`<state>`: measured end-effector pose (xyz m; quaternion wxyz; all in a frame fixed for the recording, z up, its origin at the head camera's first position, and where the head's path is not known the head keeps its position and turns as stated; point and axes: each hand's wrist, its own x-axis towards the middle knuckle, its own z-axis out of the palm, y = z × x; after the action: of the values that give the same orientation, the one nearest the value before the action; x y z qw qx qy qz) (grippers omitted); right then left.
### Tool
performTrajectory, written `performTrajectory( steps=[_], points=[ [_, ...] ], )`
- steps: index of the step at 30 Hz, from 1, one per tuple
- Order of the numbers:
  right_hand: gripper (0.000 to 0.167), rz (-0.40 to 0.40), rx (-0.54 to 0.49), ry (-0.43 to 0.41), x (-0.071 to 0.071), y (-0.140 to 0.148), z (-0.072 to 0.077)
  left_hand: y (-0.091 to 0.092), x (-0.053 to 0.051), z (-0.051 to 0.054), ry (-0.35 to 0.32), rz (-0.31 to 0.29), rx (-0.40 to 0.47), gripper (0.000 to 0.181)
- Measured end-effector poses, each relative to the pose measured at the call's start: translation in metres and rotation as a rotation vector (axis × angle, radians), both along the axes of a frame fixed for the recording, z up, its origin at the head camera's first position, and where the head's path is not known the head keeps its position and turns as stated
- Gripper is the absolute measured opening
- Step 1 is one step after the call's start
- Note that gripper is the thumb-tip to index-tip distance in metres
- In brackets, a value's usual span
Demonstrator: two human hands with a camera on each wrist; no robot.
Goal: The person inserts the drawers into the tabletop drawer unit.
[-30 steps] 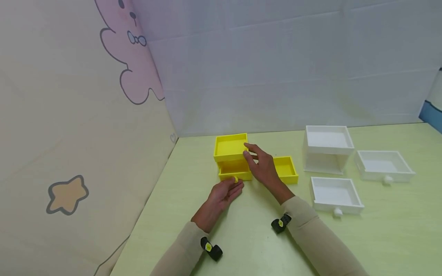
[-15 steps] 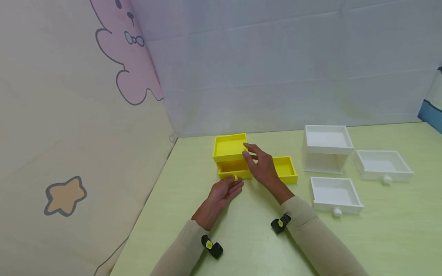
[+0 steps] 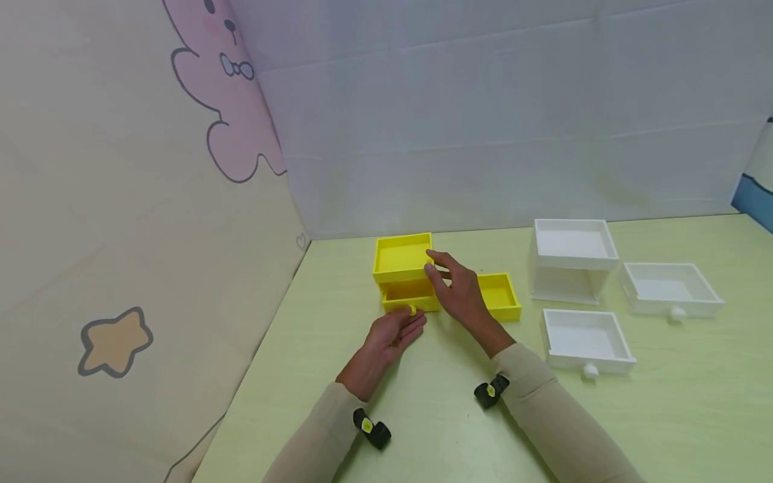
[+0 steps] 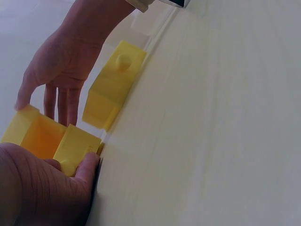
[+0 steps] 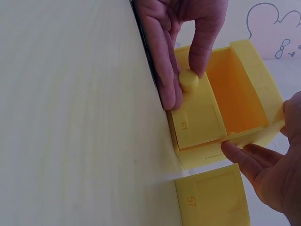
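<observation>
A small yellow drawer cabinet (image 3: 402,257) with a recessed tray top stands near the back of the table, its upper compartment bare of a drawer. In its lower slot sits a yellow drawer (image 5: 200,120), marked 61, whose front stands close to the cabinet. My left hand (image 3: 386,339) pinches that drawer's round knob (image 5: 188,80) between thumb and fingers. With the thumb and fingers of my right hand (image 3: 461,292) I hold the cabinet at its right side and top edge. A second yellow drawer (image 3: 498,295), marked 57, lies just right of the cabinet, partly hidden behind my right hand.
To the right stands a white cabinet (image 3: 574,251) with an open front. Two white drawers lie by it: one drawer (image 3: 586,339) in front and another drawer (image 3: 670,292) on its right. A cloth wall (image 3: 483,134) rises behind the table (image 3: 435,422).
The lower yellow drawer has slid very slightly inward, my left hand moving with it. My right hand keeps its place on the cabinet.
</observation>
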<state>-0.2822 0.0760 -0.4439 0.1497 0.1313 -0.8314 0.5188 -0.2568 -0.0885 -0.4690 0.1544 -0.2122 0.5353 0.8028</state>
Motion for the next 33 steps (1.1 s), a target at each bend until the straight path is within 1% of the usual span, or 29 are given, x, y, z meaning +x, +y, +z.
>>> performTrajectory(
  steps=[8,17,26,33],
  points=[
    [0.044,0.009,0.005,0.004,0.000,-0.002,0.000,-0.002,-0.002,0.000,-0.004,0.006,-0.005,0.031],
    [0.044,0.001,0.004,0.012,-0.005,0.000,0.000,0.000,-0.009,-0.002,-0.007,-0.005,-0.020,0.030],
    [0.044,0.003,0.001,0.035,-0.005,0.001,-0.002,-0.001,-0.012,-0.001,0.013,-0.034,-0.041,0.031],
    [0.044,-0.002,-0.002,0.036,-0.006,0.001,-0.001,-0.002,-0.014,-0.001,0.024,-0.039,-0.044,0.030]
  ],
)
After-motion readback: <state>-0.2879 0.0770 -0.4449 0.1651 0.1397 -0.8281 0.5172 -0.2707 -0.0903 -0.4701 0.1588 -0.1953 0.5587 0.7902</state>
